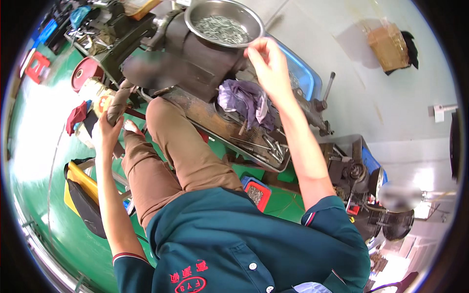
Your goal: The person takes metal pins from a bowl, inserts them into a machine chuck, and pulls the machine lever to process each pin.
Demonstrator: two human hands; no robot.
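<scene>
My left hand (105, 131) is wrapped round a lever handle (118, 103) bound in brown wrapping, beside the dark machine. Beside the near right rim of a steel bowl (191, 22) is my right hand (269, 66), its fingers curled in and the thumb close to the index finger. Whatever may be between those fingertips is too small to make out. Many small grey metal pieces (222, 29) lie heaped in the bowl, which rests on top of the machine body (195, 63). Below my right hand, a crumpled purple cloth (246, 100) lies on the machine's bed.
A blue plastic tray (305, 73) stands behind my right forearm. Tools (276, 149) lie at the bed's near corner, and a red bin (259, 198) of small parts is beneath. To the left are a yellow-and-black chair (83, 190) and a red drum (87, 74).
</scene>
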